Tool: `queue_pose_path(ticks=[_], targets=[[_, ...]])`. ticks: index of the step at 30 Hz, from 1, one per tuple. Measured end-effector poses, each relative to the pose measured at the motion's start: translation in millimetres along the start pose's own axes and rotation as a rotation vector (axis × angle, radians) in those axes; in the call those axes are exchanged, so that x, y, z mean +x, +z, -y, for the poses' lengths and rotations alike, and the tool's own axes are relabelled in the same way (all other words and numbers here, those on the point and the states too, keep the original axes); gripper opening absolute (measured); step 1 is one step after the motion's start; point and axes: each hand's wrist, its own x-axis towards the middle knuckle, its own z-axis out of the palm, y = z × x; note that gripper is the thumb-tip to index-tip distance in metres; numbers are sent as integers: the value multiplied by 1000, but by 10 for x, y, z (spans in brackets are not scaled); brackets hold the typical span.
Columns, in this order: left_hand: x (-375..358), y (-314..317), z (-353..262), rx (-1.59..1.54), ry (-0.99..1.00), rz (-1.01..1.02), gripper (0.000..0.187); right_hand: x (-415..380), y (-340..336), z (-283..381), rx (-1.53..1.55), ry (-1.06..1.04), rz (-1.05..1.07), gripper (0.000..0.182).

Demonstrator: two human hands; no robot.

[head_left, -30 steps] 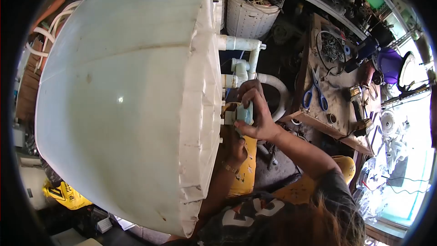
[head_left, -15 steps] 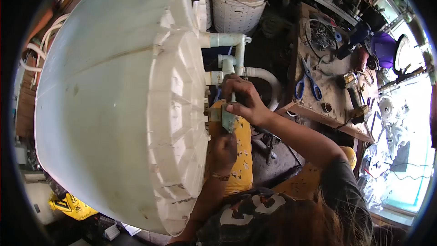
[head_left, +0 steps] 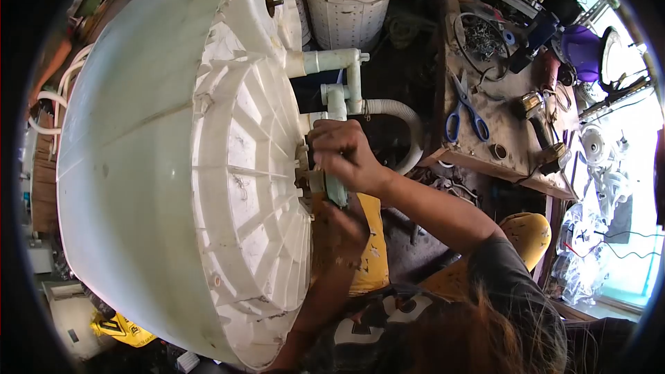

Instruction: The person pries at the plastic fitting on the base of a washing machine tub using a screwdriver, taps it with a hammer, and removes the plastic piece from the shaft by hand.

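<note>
A large white plastic washing machine tub (head_left: 131, 166) lies on its side, its ribbed base (head_left: 249, 166) turned to the right. Pale green pipe fittings (head_left: 337, 100) stick out of that base. My right hand (head_left: 348, 156) is closed, its fingers curled around a pale green block-like part (head_left: 337, 190) at the middle of the base. Below that part, close against it, is my left hand (head_left: 348, 225), smeared by motion, so its fingers do not show clearly. What joins the green part to the base is partly hidden by my hands.
Blue-handled scissors (head_left: 467, 112), a drill-like power tool (head_left: 544, 135) and a tangle of small metal pieces (head_left: 485, 45) lie on a wooden bench (head_left: 478, 159) to the right. A ribbed grey hose (head_left: 409, 121) curves from the fittings. Behind stands a perforated white drum (head_left: 346, 17).
The tub's base has come more into view and sits further left. My right hand has shifted left and slightly down in view, still at the green part. My left hand has become blurred.
</note>
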Motion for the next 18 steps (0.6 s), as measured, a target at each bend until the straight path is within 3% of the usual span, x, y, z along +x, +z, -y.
queue_pose_path(ticks=[1, 3, 4, 5, 7, 8, 9, 12, 13, 15, 16, 17, 18], targets=[[8, 34, 0, -113, -90, 24, 51, 13, -7, 49, -41, -91, 11, 14], [-2, 101, -213, -464, -301, 20, 52, -68, 15, 11, 47, 80, -119, 16], [-12, 125, -401, -673, -416, 12, 53, -126, 24, -29, 93, 169, -178, 16], [-8, 126, -603, -778, -517, 1, 54, -212, 36, -119, 248, 432, -247, 21], [60, 191, -1097, -782, -753, -85, 55, -165, 78, -187, 331, 606, -295, 27], [61, 208, -1014, -860, -650, -75, 55, -127, 84, -185, 365, 687, -320, 30], [40, 225, -942, -890, -619, -74, 54, -110, 80, -126, 300, 640, -279, 29], [-29, 211, -665, -712, -524, -85, 52, -64, 77, -26, -45, -73, -126, 19], [-75, 169, -554, -550, -486, -73, 51, -99, 25, 13, -7, -56, -104, 13], [-136, 136, -455, -277, -451, -54, 50, -234, 27, -134, 179, 220, -218, 12], [-163, 154, -434, -326, -471, -76, 50, -325, 38, -203, 275, 361, -280, 13], [-154, 208, -469, -609, -489, -148, 49, -250, 25, -107, 210, 530, -250, 16], [-139, 335, -476, -895, -503, -216, 48, -145, 40, -7, 143, 421, -161, 17]])
